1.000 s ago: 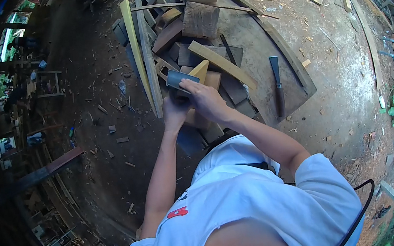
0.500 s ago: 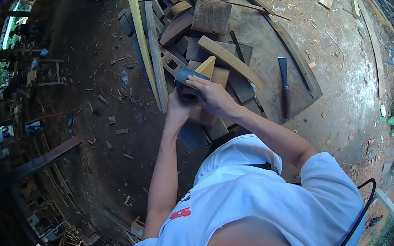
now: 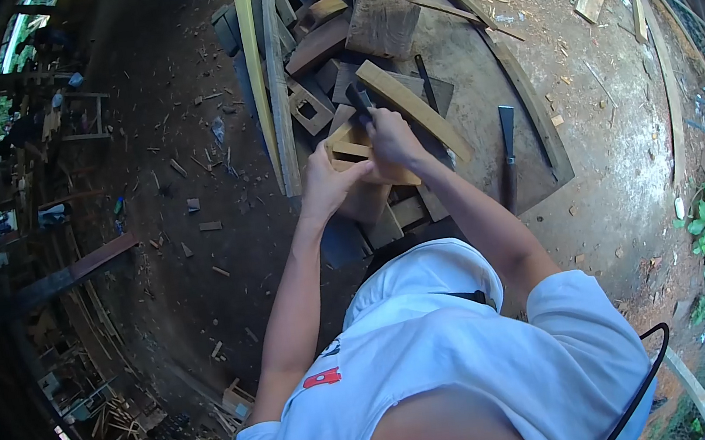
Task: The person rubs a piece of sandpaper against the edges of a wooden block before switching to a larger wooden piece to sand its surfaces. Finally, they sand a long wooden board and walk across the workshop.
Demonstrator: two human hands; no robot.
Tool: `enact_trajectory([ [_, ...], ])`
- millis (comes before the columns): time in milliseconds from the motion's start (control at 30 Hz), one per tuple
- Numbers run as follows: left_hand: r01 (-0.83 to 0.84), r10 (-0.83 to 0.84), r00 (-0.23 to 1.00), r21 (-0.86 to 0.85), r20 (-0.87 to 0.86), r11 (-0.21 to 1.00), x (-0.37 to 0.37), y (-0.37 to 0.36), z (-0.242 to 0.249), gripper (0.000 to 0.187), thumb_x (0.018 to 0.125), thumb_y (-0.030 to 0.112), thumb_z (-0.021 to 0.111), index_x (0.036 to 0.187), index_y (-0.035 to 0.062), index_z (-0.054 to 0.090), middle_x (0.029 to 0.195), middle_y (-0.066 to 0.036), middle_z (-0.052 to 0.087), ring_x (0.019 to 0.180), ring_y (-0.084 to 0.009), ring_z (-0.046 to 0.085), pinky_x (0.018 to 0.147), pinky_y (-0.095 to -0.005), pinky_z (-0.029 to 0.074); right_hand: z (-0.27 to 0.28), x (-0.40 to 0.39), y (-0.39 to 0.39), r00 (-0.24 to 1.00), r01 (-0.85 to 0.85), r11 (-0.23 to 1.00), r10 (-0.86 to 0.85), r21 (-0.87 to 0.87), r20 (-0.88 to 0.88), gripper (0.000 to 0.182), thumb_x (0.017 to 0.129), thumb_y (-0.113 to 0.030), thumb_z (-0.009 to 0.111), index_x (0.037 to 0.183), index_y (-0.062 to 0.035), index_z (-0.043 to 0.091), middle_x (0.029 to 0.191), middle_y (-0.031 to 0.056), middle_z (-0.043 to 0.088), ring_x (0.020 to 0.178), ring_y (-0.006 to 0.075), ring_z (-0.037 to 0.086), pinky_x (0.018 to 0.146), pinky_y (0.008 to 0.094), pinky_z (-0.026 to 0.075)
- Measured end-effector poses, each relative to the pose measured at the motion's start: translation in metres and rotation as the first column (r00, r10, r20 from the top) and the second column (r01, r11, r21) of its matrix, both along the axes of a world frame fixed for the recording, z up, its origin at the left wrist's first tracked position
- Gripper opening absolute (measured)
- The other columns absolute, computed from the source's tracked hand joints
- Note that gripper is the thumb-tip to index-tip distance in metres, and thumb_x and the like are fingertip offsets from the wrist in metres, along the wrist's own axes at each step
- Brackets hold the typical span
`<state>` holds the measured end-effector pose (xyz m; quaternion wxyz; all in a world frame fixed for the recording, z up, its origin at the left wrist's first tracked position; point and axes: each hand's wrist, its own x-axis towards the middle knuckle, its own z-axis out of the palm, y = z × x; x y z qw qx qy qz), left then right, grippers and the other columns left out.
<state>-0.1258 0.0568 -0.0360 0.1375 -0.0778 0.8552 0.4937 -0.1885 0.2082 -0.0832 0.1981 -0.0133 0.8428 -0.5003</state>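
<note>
My left hand is closed round the near-left side of a pale wooden piece, which shows a dark gap or slot in its middle. My right hand is wrapped round a dark, narrow object that sticks out beyond the fingers; its kind is not clear. This hand sits just right of the pale piece. Left and beyond lies a wooden block with a square hole. A pale curved plank lies beyond my right hand.
A chisel with a brown handle lies at the right on a brown board. A dark bar lies beyond. Wood blocks are heaped at the far side. Two long strips stand along the heap's left.
Both hands were together on a dark flat-faced object. Now my left hand grips the pale wooden piece, and my right hand has moved right and away from me, holding the dark object.
</note>
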Motion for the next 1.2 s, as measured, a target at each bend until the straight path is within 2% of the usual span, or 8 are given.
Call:
enact_trajectory([
  [267,0.021,-0.02,0.997,0.014,-0.074,1.0,-0.001,0.008,-0.009,0.057,0.072,0.015,0.082,0.119,-0.0037,0.055,0.103,-0.011,0.067,0.09,-0.0177,0.066,0.077,-0.0309,0.054,0.035,0.016,0.012,0.99,-0.131,0.987,0.126,-0.095,-0.057,0.025,0.089,-0.012,0.051,0.105,0.0013,0.065,0.092,0.029,0.066,0.089,0.0441,0.064,0.082,0.0514,0.051],
  [467,0.012,-0.029,0.994,-0.167,-0.103,0.986,-0.003,0.026,0.006,0.06,0.07,0.018,0.084,0.119,-0.0038,0.056,0.103,-0.013,0.069,0.094,-0.0195,0.067,0.082,-0.0328,0.053,-0.054,-0.034,-0.004,0.999,0.033,0.999,-0.034,-0.026,-0.028,0.027,0.09,-0.015,0.05,0.104,0.0031,0.065,0.096,0.0293,0.066,0.094,0.0443,0.064,0.086,0.051,0.051],
  [600,-0.038,0.036,0.999,-0.083,-0.018,0.996,0.002,0.019,0.003,0.066,0.068,0.023,0.085,0.12,-0.0021,0.054,0.102,-0.021,0.068,0.094,-0.0322,0.069,0.081,-0.039,0.054,0.023,0.01,0.006,0.969,-0.151,0.986,0.162,0.071,-0.187,0.025,0.09,-0.016,0.054,0.106,0.0003,0.065,0.095,0.0268,0.067,0.091,0.0443,0.064,0.085,0.0516,0.051],
  [800,-0.048,0.04,0.995,-0.09,-0.087,0.995,0.01,0.016,0.003,0.06,0.072,0.014,0.083,0.122,-0.0026,0.054,0.107,-0.011,0.068,0.096,-0.0182,0.066,0.084,-0.0332,0.053,-0.051,-0.032,-0.008,0.994,-0.017,0.999,0.02,0.03,-0.11,0.027,0.086,-0.01,0.052,0.108,0.0014,0.063,0.09,0.027,0.067,0.088,0.0426,0.066,0.08,0.0505,0.053],
  [900,-0.037,0.025,0.985,-0.068,-0.174,0.997,0.017,0.015,-0.006,0.057,0.073,0.014,0.082,0.12,-0.002,0.055,0.104,-0.01,0.068,0.096,-0.0168,0.065,0.084,-0.0323,0.052,0.024,-0.001,0.006,0.977,-0.179,0.981,0.186,0.067,-0.107,0.033,0.086,-0.009,0.053,0.116,-0.0007,0.061,0.09,0.028,0.066,0.089,0.0413,0.066,0.08,0.0499,0.054],
  [933,-0.054,0.054,0.997,0.0,-0.049,0.999,0.016,0.012,-0.009,0.064,0.071,0.024,0.083,0.122,0.0005,0.054,0.107,-0.018,0.067,0.101,-0.0296,0.067,0.085,-0.0385,0.052,0.028,0.016,0.007,0.953,-0.212,0.977,0.207,0.001,-0.22,0.034,0.085,-0.008,0.053,0.118,-0.0021,0.06,0.088,0.0276,0.066,0.087,0.0416,0.066,0.078,0.0502,0.053],
  [1000,-0.034,0.035,0.999,-0.028,0.021,0.999,0.015,0.014,-0.006,0.064,0.07,0.024,0.083,0.121,0.0,0.054,0.106,-0.018,0.067,0.101,-0.03,0.066,0.084,-0.0388,0.052,0.039,0.045,0.006,0.816,-0.154,0.981,0.059,-0.118,-0.575,0.021,0.088,-0.006,0.053,0.106,0.0003,0.062,0.083,0.0269,0.065,0.082,0.042,0.065,0.073,0.0484,0.051],
  [1200,-0.012,0.002,0.993,-0.077,-0.12,0.997,0.021,0.029,0.009,0.066,0.069,0.022,0.083,0.124,0.0014,0.052,0.105,-0.018,0.067,0.1,-0.031,0.066,0.085,-0.0393,0.051,0.031,0.008,0.008,0.973,-0.094,0.994,0.102,0.048,-0.209,0.019,0.089,-0.007,0.054,0.103,0.0012,0.062,0.08,0.0263,0.065,0.082,0.0416,0.065,0.073,0.0472,0.051],
])
